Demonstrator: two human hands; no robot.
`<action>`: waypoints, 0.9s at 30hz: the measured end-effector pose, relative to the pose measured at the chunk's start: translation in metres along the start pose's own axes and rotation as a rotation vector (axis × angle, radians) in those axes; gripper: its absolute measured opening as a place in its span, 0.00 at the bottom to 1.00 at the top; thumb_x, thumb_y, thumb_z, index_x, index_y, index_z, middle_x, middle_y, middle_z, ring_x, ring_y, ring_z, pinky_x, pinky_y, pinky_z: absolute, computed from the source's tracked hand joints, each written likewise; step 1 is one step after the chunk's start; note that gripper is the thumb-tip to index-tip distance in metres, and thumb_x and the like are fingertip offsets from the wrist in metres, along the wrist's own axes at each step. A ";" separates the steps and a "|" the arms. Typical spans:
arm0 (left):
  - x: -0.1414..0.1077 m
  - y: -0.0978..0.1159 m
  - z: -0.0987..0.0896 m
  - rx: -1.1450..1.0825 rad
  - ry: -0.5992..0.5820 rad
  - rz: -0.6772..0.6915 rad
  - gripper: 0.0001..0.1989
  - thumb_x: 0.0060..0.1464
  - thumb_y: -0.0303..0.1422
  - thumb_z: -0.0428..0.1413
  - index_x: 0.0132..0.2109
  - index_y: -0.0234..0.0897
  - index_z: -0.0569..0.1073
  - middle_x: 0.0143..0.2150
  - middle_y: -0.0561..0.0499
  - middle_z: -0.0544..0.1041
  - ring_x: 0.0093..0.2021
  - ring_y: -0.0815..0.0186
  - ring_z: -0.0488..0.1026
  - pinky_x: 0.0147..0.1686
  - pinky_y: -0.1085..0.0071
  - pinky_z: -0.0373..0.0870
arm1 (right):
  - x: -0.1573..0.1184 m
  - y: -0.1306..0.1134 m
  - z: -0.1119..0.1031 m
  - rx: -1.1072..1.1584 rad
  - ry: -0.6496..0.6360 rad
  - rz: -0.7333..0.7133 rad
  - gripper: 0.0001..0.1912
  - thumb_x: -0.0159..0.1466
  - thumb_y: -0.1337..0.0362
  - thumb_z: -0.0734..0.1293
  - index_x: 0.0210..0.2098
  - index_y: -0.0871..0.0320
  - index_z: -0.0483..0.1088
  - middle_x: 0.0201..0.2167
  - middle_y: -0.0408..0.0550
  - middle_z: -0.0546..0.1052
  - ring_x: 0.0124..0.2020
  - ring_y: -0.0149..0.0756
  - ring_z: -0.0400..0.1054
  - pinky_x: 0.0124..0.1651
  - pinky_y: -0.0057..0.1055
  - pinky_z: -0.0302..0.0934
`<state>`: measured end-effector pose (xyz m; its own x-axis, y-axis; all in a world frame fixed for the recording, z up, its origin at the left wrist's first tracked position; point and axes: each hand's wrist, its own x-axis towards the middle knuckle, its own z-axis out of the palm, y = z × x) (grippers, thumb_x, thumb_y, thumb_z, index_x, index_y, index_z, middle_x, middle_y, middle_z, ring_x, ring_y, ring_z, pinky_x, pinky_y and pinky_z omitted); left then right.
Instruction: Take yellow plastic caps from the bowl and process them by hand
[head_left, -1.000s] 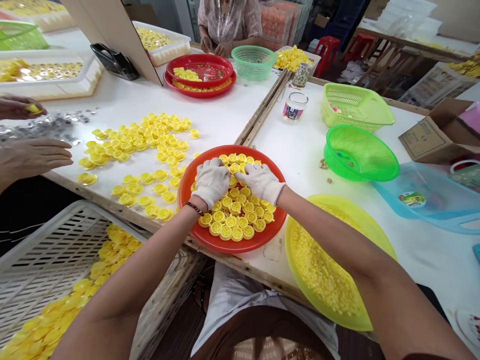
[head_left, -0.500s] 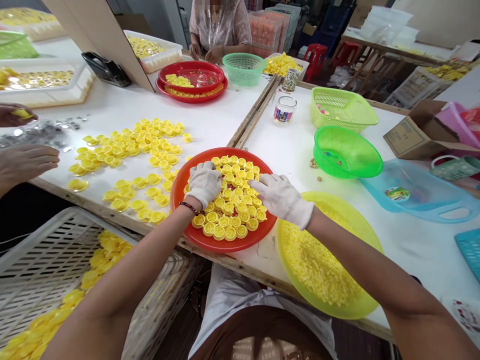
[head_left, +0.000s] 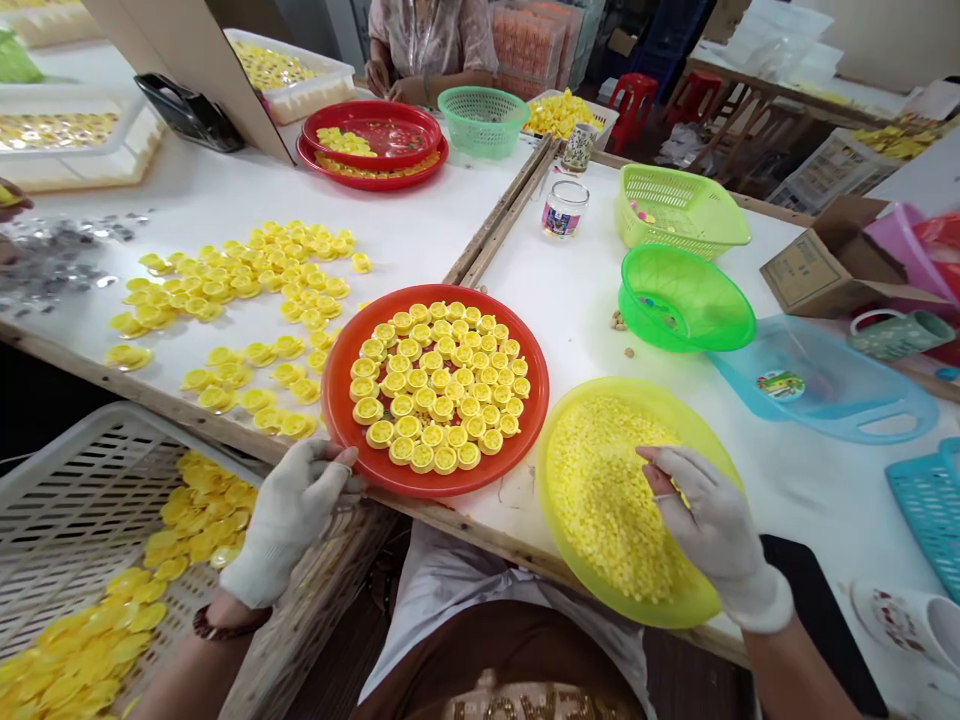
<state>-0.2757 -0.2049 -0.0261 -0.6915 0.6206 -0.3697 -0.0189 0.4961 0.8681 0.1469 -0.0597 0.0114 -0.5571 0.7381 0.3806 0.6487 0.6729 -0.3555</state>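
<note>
A gloved left hand (head_left: 296, 510) curls its fingers at the near left rim of a round red tray (head_left: 442, 483), its grip on it unclear, while the gloved right hand (head_left: 709, 520) bends its fingers over small yellow pellets (head_left: 611, 500) in a translucent yellow basin (head_left: 551, 500) right of the tray; whether it holds any cannot be told. Round yellow plastic pieces (head_left: 450, 382) crowd the tray on the white desk (head_left: 585, 320). Loose yellow pieces (head_left: 232, 270) lie left; a glass jar (head_left: 564, 215) and green bowl (head_left: 686, 310) stand beyond, right.

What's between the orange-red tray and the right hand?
Head view: the left part of the yellow bowl and the small yellow pieces in it lie between the orange-red tray and the right hand.
</note>
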 end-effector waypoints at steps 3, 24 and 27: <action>-0.009 -0.008 0.022 -0.353 -0.086 -0.132 0.15 0.47 0.32 0.66 0.38 0.40 0.68 0.35 0.51 0.77 0.32 0.59 0.80 0.31 0.64 0.82 | -0.025 0.000 0.000 0.002 0.018 0.054 0.11 0.71 0.66 0.63 0.50 0.54 0.73 0.43 0.52 0.79 0.44 0.43 0.76 0.47 0.42 0.73; 0.080 0.103 0.227 -0.631 -0.195 -0.005 0.11 0.54 0.19 0.58 0.43 0.34 0.70 0.42 0.47 0.79 0.33 0.66 0.80 0.41 0.62 0.82 | -0.064 0.000 0.004 0.033 0.188 0.112 0.18 0.68 0.74 0.59 0.52 0.52 0.71 0.36 0.49 0.78 0.36 0.42 0.73 0.37 0.41 0.72; 0.107 0.119 0.255 -0.596 -0.175 -0.003 0.11 0.54 0.18 0.57 0.43 0.34 0.70 0.42 0.47 0.79 0.33 0.67 0.80 0.40 0.63 0.82 | -0.067 0.003 0.005 0.041 0.182 0.123 0.18 0.68 0.74 0.60 0.53 0.53 0.70 0.37 0.49 0.78 0.37 0.41 0.73 0.39 0.41 0.72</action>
<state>-0.1676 0.0754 -0.0468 -0.5632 0.7353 -0.3770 -0.4554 0.1045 0.8841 0.1833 -0.1069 -0.0188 -0.3698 0.7963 0.4787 0.6822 0.5825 -0.4419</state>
